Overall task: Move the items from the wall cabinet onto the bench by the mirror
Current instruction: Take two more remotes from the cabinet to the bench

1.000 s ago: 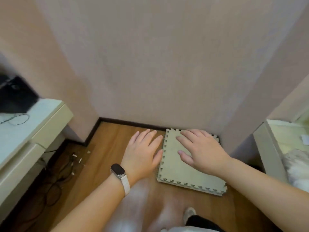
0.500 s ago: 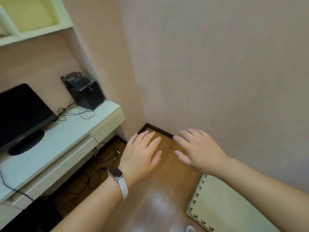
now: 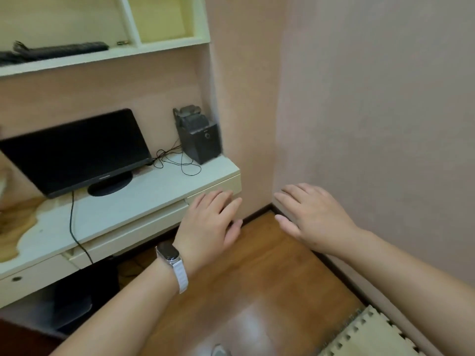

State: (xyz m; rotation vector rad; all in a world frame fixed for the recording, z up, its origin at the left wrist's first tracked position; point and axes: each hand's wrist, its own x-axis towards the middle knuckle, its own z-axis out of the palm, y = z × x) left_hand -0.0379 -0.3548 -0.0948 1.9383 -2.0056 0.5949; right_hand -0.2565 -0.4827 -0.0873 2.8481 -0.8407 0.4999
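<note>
My left hand [image 3: 210,222], with a white-strapped watch on its wrist, hovers in the air with straight fingers and holds nothing. Beside it my right hand [image 3: 311,217] is also flat and empty, in front of the room's corner. A cream wall cabinet [image 3: 164,46] hangs at the top left, with open compartments. On its lower shelf lie a long black remote-like object [image 3: 66,48] and a small metal item [image 3: 122,42]. No bench or mirror is in view.
A cream desk [image 3: 123,209] stands at the left with a black monitor [image 3: 74,150], a black speaker [image 3: 199,136] and loose cables. Pink walls meet in a corner ahead. The wooden floor [image 3: 257,278] holds a foam puzzle mat [image 3: 372,335] at bottom right.
My view has swung left and upward, from the mat on the floor to the desk and wall cabinet. Both hands stay flat and empty in front of me.
</note>
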